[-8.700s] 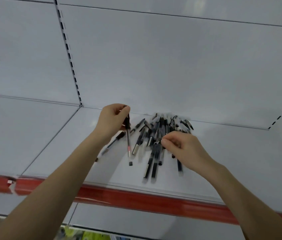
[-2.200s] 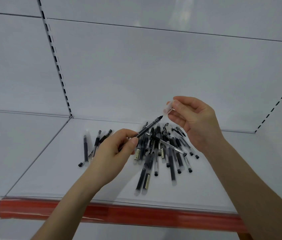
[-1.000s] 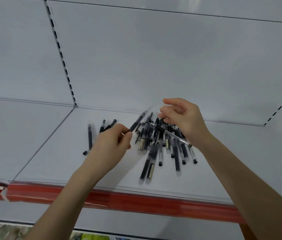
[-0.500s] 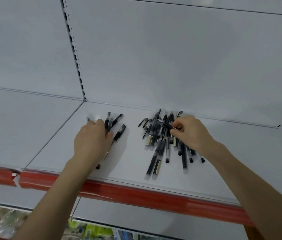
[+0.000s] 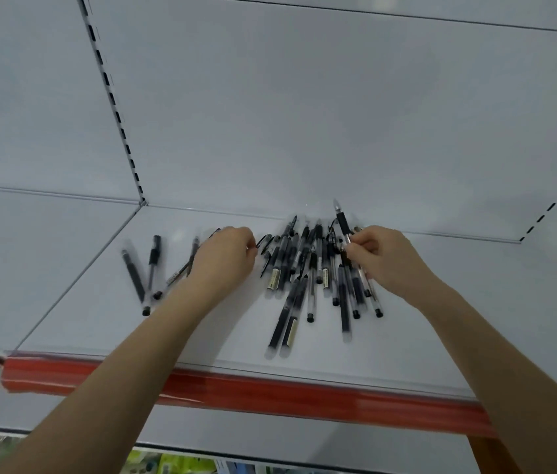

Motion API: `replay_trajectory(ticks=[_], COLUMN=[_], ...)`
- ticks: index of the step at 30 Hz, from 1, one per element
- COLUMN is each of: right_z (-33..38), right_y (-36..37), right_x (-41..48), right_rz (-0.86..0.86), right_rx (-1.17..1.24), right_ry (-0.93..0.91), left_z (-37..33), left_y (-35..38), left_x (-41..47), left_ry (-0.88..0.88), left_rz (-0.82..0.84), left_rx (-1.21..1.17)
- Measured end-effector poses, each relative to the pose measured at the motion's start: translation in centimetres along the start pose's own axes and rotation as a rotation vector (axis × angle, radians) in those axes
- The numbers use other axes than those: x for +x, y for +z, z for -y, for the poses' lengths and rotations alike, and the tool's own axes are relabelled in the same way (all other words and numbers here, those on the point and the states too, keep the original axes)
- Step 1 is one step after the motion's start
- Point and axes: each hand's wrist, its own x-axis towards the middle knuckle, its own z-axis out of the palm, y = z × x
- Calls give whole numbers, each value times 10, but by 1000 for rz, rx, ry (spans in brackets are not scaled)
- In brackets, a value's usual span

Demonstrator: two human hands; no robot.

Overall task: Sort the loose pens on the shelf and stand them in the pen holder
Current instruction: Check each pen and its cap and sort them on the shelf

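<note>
Just past the red plastic front strip (image 5: 270,395) of the white metal shelf (image 5: 99,319), the loose heap of black and clear-barrelled pens (image 5: 304,278) fans toward the edge. A smaller row of black pens (image 5: 133,275) lies well apart to its left, probably those already sorted out. The left hand (image 5: 222,258) rests knuckles-up between the two groups, over one slim dark pen (image 5: 181,271); I cannot tell whether its curled fingers grip anything. The right hand (image 5: 383,258) pinches a black-gripped pen with a clear barrel (image 5: 343,224) at the heap's far right, tip raised toward the white back panel (image 5: 304,114). That pen is best lifted straight up and clear before it swings across, so that crossed neighbours are not dragged. No pen holder is in view.
</note>
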Motion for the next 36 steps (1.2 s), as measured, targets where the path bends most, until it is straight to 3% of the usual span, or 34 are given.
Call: replay_trajectory(ticks=[6,15,17,21,24,28,36], right_z=[-2,1,7,28,45,56,61], right_y=[-5,-6,-8,-11,-8,-2,3], right_x=[-19,-28,-31,-42,-51,-55,-58], right_rz=[66,5,-40,-71,-28,-2,-4], right_rx=[31,93,107,175,175,116,70], right_ry=[11,19,-35,-196,-266,-299,-284], left_z=[-5,-10,-10,-19,-24,-27,-34], left_y=[12,10,3,-25,-42,-53,-56], left_x=[42,51,43,20,4,-11,-26], left_ry=[-43,1,-20,-188,-191,-149,-61], left_rz=[76,304,223,92,44,5,-22], left_rx=[36,51,-126,-1009,-1314,-1391,-1318])
